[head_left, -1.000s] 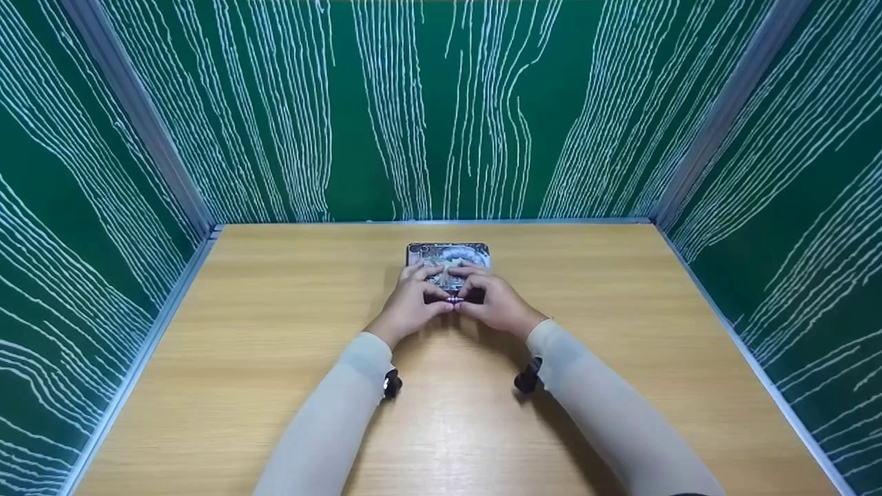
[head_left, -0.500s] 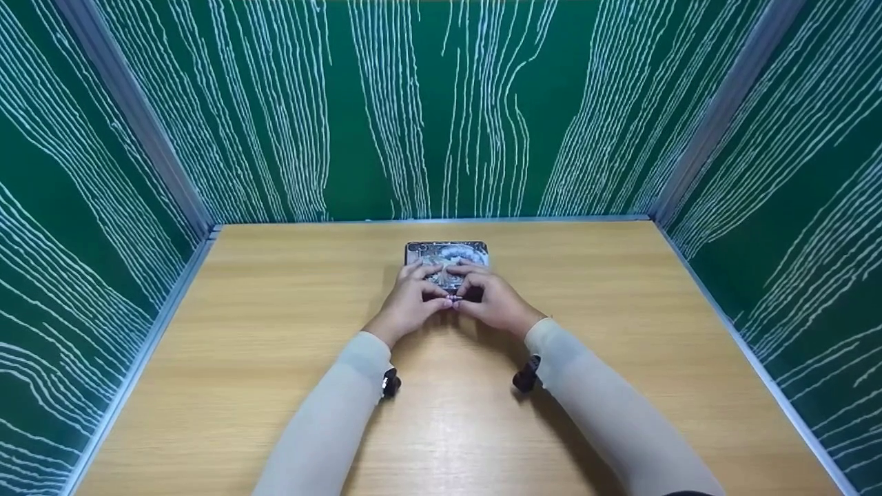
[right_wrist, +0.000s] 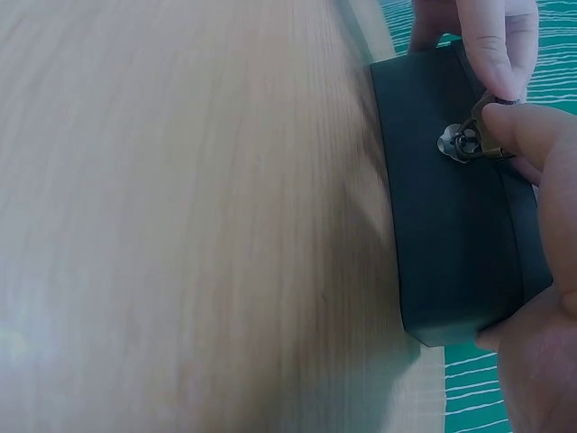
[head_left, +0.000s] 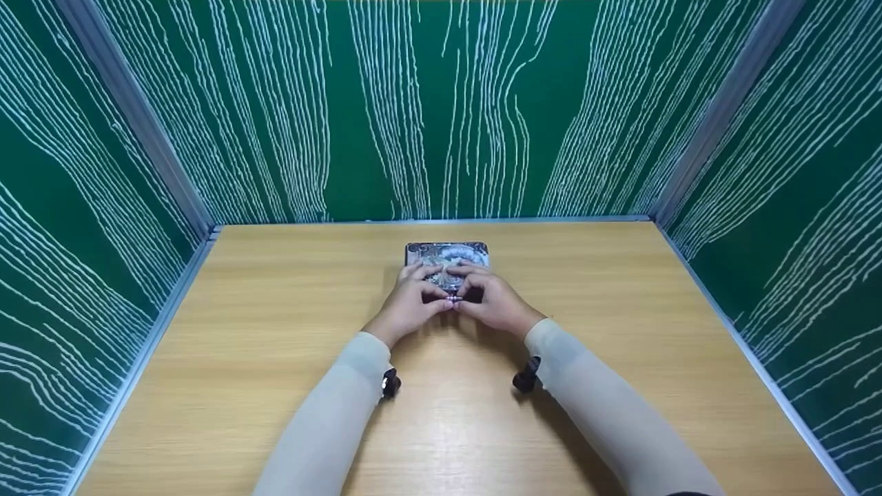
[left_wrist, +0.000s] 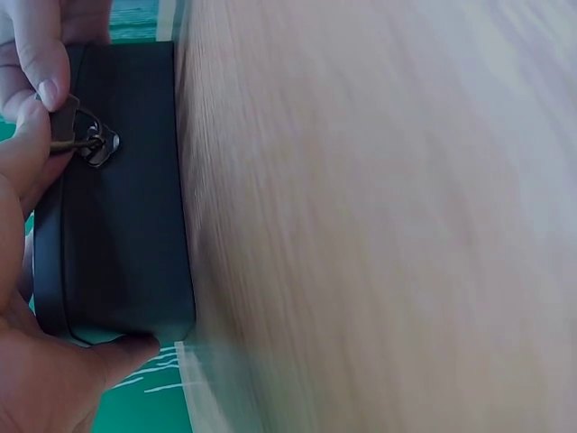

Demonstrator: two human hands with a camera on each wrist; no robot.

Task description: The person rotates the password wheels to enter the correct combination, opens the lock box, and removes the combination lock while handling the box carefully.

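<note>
A small dark box with a patterned lid [head_left: 467, 253] sits near the table's back edge. On its plain dark front [left_wrist: 126, 234], a metal hasp [left_wrist: 107, 146] carries a small bronze-coloured padlock [right_wrist: 489, 135], its shackle through the loop. My left hand [head_left: 406, 306] and right hand [head_left: 499, 302] meet in front of the box, thumbs and index fingers pinching the padlock between them. Other fingers of both hands rest on the lid and against the box's ends. The fingertips hide much of the padlock; whether a key is there I cannot tell.
The light wooden table [head_left: 275, 344] extends on both sides of the box. Green walls with white wavy lines [head_left: 358, 138] close in the back and sides, along metal edging. Dark wrist devices [head_left: 527, 377] hang at both sleeve cuffs.
The hands and box stay almost in place. Only a slight shift of the camera and a tiny movement of the fingertips at the padlock show.
</note>
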